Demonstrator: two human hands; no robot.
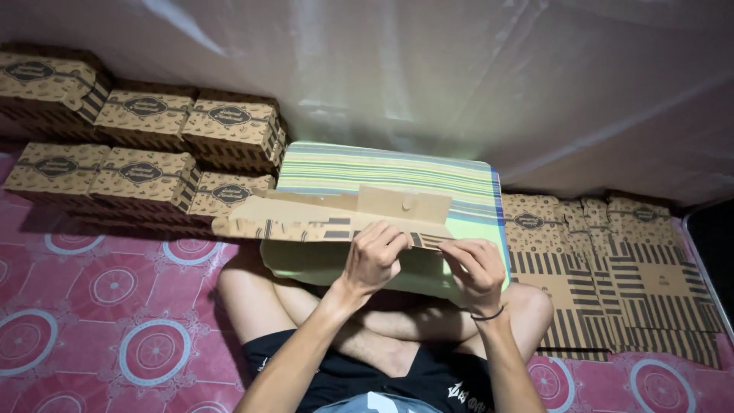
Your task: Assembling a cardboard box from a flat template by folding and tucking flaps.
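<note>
While both hands' fingers (pixel 382 243) pinch unfolded box (pixel 336 216) (empty), folded boxes (pixel 145 145) stacked behind.

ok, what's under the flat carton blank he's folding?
Under the carton blank lies a striped pillow resting on crossed legs. Both hands, left and right, cover the blank's near edge; the pillow's middle is hidden.

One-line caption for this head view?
Both hands, left hand and right hand, pinch a flat cardboard box blank over a striped cushion.
</note>
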